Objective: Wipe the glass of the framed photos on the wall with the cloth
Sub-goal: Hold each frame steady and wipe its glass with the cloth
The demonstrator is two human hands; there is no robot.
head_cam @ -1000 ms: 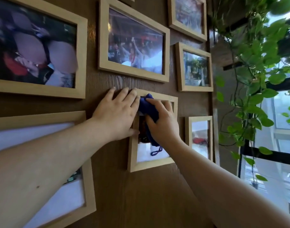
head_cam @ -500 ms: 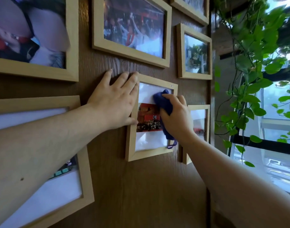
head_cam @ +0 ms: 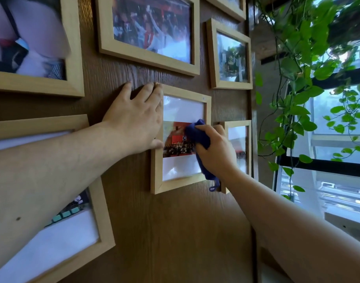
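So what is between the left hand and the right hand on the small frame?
In the head view, bare glass showing the red photo lies between the left hand and right hand.

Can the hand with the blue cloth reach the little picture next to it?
Probably yes. The right hand with the blue cloth already overlaps the small frame beside it, and nothing seems to block the way.

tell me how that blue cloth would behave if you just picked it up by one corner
Probably floppy: the blue cloth bunches into soft folds under the right hand and its tail droops below the small frame. Likely light, since a loose one-handed grip holds it. Its dangling loop could snag on a frame corner.
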